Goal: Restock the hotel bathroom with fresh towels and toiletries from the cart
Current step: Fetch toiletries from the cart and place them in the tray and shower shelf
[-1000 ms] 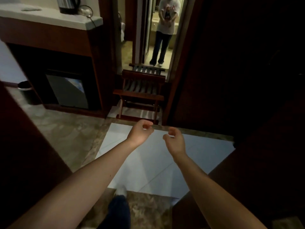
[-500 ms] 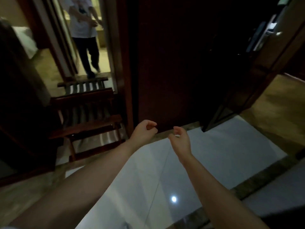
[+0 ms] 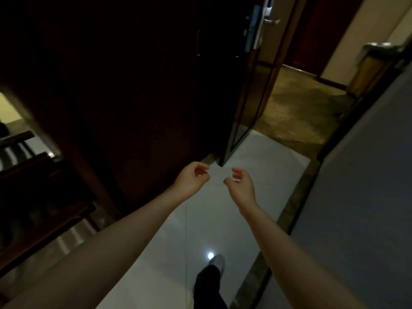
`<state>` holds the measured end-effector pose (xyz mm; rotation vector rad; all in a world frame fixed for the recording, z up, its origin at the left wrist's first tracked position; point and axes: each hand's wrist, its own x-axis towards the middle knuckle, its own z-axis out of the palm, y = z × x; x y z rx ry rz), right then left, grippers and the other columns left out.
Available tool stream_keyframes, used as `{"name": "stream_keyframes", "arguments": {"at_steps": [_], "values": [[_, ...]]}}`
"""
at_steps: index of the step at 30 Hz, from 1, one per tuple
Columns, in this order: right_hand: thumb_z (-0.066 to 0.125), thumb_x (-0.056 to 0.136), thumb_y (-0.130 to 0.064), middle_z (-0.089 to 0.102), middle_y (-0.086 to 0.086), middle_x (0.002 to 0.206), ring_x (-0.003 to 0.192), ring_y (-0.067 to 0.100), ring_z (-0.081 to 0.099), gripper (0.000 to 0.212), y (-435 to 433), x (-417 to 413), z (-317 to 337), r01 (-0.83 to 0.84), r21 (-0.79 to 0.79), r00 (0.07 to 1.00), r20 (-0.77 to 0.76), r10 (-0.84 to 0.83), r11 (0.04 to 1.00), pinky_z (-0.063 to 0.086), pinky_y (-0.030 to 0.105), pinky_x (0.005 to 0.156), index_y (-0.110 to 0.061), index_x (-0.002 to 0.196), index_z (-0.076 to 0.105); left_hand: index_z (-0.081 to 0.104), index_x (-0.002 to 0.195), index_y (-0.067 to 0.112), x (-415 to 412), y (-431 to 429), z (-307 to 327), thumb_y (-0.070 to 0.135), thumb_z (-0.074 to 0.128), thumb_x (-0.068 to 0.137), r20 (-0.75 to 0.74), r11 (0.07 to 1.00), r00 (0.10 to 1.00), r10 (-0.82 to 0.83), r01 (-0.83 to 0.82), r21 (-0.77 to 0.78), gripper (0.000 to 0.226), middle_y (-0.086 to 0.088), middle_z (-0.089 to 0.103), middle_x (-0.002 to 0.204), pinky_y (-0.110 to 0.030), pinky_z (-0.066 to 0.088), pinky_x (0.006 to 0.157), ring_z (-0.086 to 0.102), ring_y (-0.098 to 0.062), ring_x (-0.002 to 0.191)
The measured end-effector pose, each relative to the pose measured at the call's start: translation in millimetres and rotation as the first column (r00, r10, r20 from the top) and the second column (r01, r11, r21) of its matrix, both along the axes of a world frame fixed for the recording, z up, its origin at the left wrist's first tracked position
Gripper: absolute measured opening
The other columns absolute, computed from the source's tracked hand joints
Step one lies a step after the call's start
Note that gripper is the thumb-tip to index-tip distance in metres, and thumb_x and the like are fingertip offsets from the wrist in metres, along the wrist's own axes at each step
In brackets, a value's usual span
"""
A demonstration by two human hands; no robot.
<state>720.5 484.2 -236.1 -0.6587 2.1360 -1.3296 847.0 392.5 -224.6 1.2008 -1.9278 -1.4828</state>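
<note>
My left hand [image 3: 192, 180] and my right hand [image 3: 242, 186] are held out in front of me over a white tiled floor [image 3: 263, 175], a short gap between them. Both are empty, with the fingers loosely curled and apart. Through the open doorway at the upper right stands part of a cart [image 3: 370, 70] with a tan bag and a dark top, out in the corridor. No towels or toiletries show.
A dark wooden door [image 3: 247, 85] with a metal handle [image 3: 270, 21] stands open ahead. A dark wardrobe panel [image 3: 133, 85] fills the left. A wooden luggage rack [image 3: 33, 197] is at the far left. A grey wall [image 3: 361, 197] runs along the right. My foot [image 3: 216, 264] is on the tiles.
My view has swung right, from the mirror and luggage rack toward the open door and corridor. Both hands stay raised and empty. The person in the mirror has left the view.
</note>
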Motion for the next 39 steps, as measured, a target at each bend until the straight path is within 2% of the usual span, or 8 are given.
{"name": "stream_keyframes", "arguments": {"at_steps": [4, 8, 13, 20, 28, 33, 35, 39], "values": [[0.062, 0.089, -0.012, 0.055, 0.004, 0.129, 0.09, 0.011, 0.054, 0.041, -50.1, -61.0, 2.7, 0.031, -0.006, 0.999, -0.013, -0.031, 0.999, 0.05, 0.033, 0.086, -0.015, 0.13, 0.053, 0.063, 0.113, 0.02, -71.1, -53.7, -6.3, 0.019, 0.067, 0.087, -0.026, 0.999, 0.999, -0.038, 0.037, -0.013, 0.026, 0.002, 0.066, 0.104, -0.034, 0.055, 0.088, 0.064, -0.012, 0.096], [0.063, 0.09, -0.015, 0.053, 0.006, 0.131, 0.107, 0.019, 0.056, 0.044, -95.2, -147.4, 20.1, 0.067, -0.014, 0.997, -0.044, -0.067, 0.998, 0.051, 0.04, 0.095, -0.014, 0.133, 0.052, 0.061, 0.109, 0.024, -166.3, -106.2, -0.1, 0.017, 0.065, 0.088, -0.034, 0.991, 0.991, -0.132, 0.132, -0.006, 0.023, 0.002, 0.065, 0.102, -0.031, 0.052, 0.082, 0.064, -0.015, 0.096], [0.062, 0.09, -0.014, 0.053, 0.003, 0.13, 0.098, 0.012, 0.052, 0.043, -124.0, -249.3, 31.1, 0.191, -0.029, 0.981, -0.04, -0.192, 0.981, 0.049, 0.031, 0.082, -0.02, 0.132, 0.052, 0.059, 0.105, 0.022, -273.6, -147.2, 16.7, 0.014, 0.065, 0.088, -0.036, 0.98, 0.98, -0.195, 0.194, -0.03, 0.02, 0.002, 0.063, 0.097, -0.031, 0.051, 0.076, 0.062, -0.017, 0.092], [0.062, 0.09, -0.013, 0.053, 0.003, 0.133, 0.109, 0.015, 0.053, 0.046, -154.3, -361.3, 24.3, 0.344, -0.016, 0.939, 0.018, -0.344, 0.939, 0.048, 0.029, 0.088, -0.019, 0.135, 0.052, 0.059, 0.099, 0.029, -410.9, -195.2, 11.3, 0.02, 0.063, 0.089, -0.008, 0.956, 0.956, -0.293, 0.293, -0.018, 0.013, -0.003, 0.066, 0.098, -0.034, 0.053, 0.077, 0.065, -0.02, 0.09], [0.063, 0.088, -0.015, 0.056, 0.004, 0.132, 0.112, 0.018, 0.055, 0.047, -240.4, -532.4, 29.5, 0.495, -0.045, 0.869, 0.039, -0.494, 0.868, 0.047, 0.03, 0.09, -0.018, 0.134, 0.053, 0.06, 0.11, 0.019, -598.1, -284.0, 13.0, 0.019, 0.062, 0.091, -0.021, 0.88, 0.881, -0.472, 0.47, -0.063, 0.019, -0.002, 0.064, 0.1, -0.03, 0.051, 0.077, 0.063, -0.017, 0.092], [0.062, 0.089, -0.014, 0.058, 0.006, 0.13, 0.12, 0.02, 0.054, 0.045, -279.1, -634.3, 47.9, 0.541, -0.06, 0.84, -0.016, -0.542, 0.839, 0.042, 0.027, 0.094, -0.012, 0.133, 0.054, 0.061, 0.112, 0.016, -718.2, -329.9, 30.6, 0.017, 0.06, 0.091, -0.047, 0.837, 0.837, -0.546, 0.543, -0.065, 0.02, -0.001, 0.064, 0.1, -0.032, 0.051, 0.083, 0.062, -0.015, 0.091], [0.062, 0.089, -0.013, 0.059, 0.007, 0.128, 0.12, 0.021, 0.055, 0.043, -287.9, -667.1, 49.2, 0.572, -0.043, 0.819, -0.036, -0.573, 0.819, 0.043, 0.03, 0.099, -0.011, 0.131, 0.055, 0.062, 0.113, 0.014, -755.4, -340.4, 28.8, 0.016, 0.06, 0.092, -0.041, 0.819, 0.818, -0.574, 0.572, -0.042, 0.021, 0.002, 0.061, 0.098, -0.032, 0.051, 0.086, 0.059, -0.012, 0.089], [0.063, 0.089, -0.012, 0.06, 0.009, 0.126, 0.117, 0.022, 0.056, 0.04, -307.2, -727.5, 41.1, 0.609, -0.014, 0.792, -0.03, -0.61, 0.793, 0.044, 0.037, 0.103, -0.009, 0.129, 0.057, 0.063, 0.106, 0.017, -822.8, -361.3, 17.9, 0.013, 0.058, 0.09, -0.039, 0.81, 0.809, -0.587, 0.585, -0.042, 0.017, 0.003, 0.061, 0.095, -0.033, 0.05, 0.085, 0.06, -0.017, 0.091]]}}
